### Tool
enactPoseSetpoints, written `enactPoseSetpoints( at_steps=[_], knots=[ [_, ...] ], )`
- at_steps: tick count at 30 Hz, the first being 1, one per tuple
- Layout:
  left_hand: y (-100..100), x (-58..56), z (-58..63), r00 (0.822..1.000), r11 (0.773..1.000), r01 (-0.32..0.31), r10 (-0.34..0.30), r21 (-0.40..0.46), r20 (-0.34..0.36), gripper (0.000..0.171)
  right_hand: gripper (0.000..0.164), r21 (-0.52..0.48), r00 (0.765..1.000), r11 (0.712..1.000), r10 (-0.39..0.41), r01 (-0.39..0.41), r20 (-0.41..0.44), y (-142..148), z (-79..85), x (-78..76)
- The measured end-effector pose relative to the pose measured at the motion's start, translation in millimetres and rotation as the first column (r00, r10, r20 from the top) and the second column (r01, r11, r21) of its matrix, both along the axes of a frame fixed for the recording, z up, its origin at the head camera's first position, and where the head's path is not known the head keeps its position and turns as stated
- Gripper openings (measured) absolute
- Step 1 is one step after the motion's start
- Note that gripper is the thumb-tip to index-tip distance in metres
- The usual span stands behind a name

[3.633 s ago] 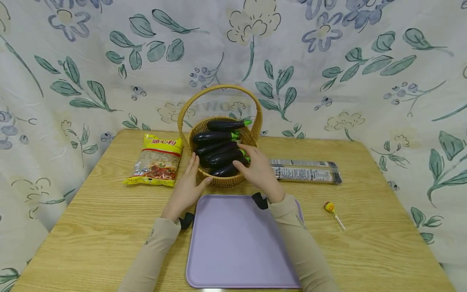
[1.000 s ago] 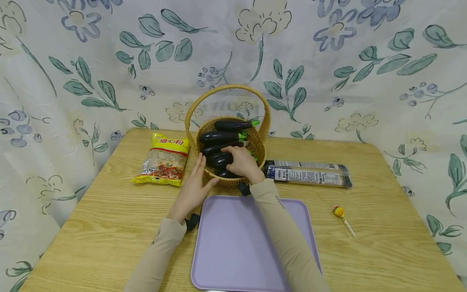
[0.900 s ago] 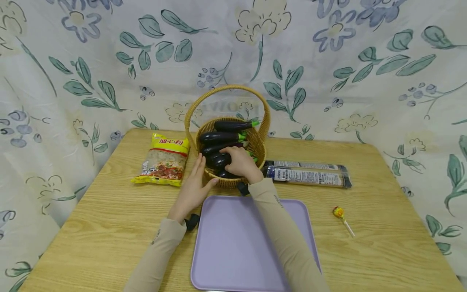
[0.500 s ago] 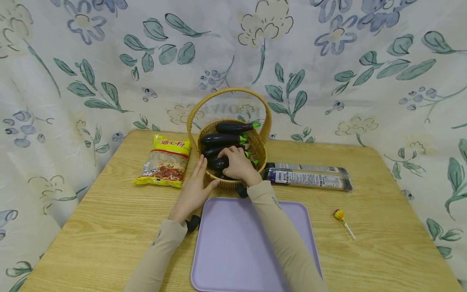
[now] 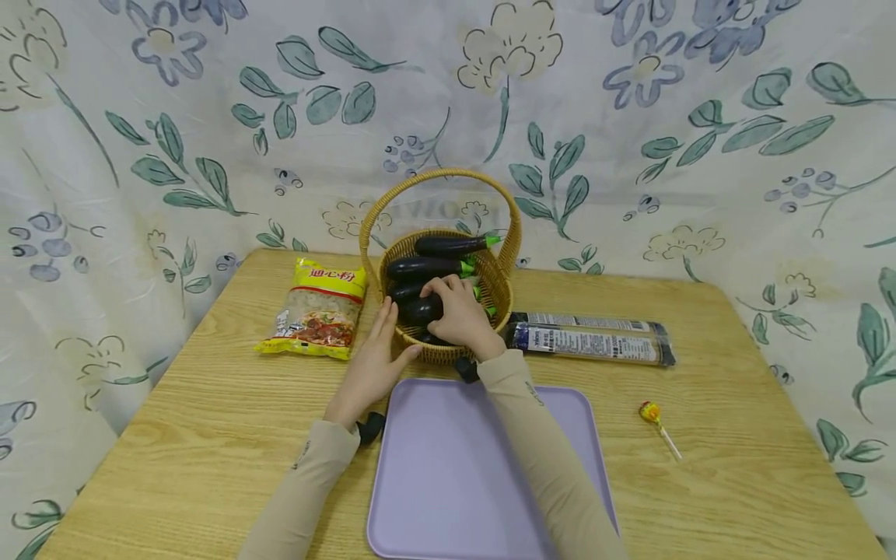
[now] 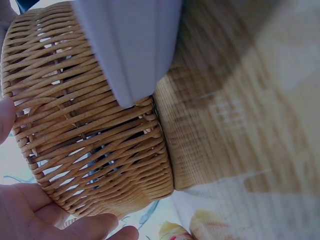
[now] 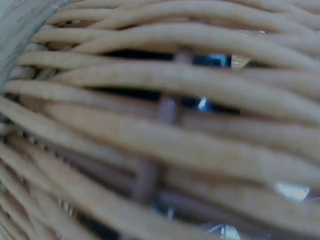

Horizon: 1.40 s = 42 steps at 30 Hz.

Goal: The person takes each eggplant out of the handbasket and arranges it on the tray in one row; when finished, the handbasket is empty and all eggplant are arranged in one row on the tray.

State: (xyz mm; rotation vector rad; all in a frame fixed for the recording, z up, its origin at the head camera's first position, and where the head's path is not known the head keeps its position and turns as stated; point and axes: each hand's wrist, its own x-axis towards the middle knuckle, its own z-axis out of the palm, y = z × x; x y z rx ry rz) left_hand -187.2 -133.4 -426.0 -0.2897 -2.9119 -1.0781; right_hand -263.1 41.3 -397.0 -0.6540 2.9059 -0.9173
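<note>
Head view: right hand (image 5: pixel 458 319) shifted from the stem ends onto the bodies; now pinches the second eggplant from the front (image 5: pixel 418 313), so a hold looks made. All five eggplants that show lie in the one basket (image 5: pixel 439 355), near the counter's (image 5: pixel 735 358) back edge. Left hand (image 5: pixel 367 373) spread, touching its left side. One tray (image 5: pixel 448 474), frontward; one pasta bag (image 5: pixel 315 311), back left; two long packets (image 5: pixel 595 342), back right; one lollipop (image 5: pixel 650 412), rightward.

Left wrist: fingers beside the weave.

Right wrist: weave, dark gleams; hand unseen.
</note>
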Motion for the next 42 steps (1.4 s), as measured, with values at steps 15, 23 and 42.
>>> enactPoseSetpoints(
  at_steps=[15,23,42],
  knots=[
    [-1,0.0,0.9,1.0,1.0,0.009,-0.009,-0.005,-0.013,0.086,0.045,-0.061,0.996,0.998,0.011,-0.016,-0.092,18,6.2,12.8],
    [0,0.5,1.5,1.0,1.0,0.007,-0.007,-0.002,-0.002,0.087,0.047,-0.077,0.986,0.996,0.023,-0.036,-0.168,21,8.4,19.2],
    [-1,-0.7,-1.7,1.0,1.0,0.008,-0.008,0.012,-0.005,0.089,0.046,-0.049,0.93,0.988,0.121,-0.147,-0.346,39,24.0,48.5]
  ],
)
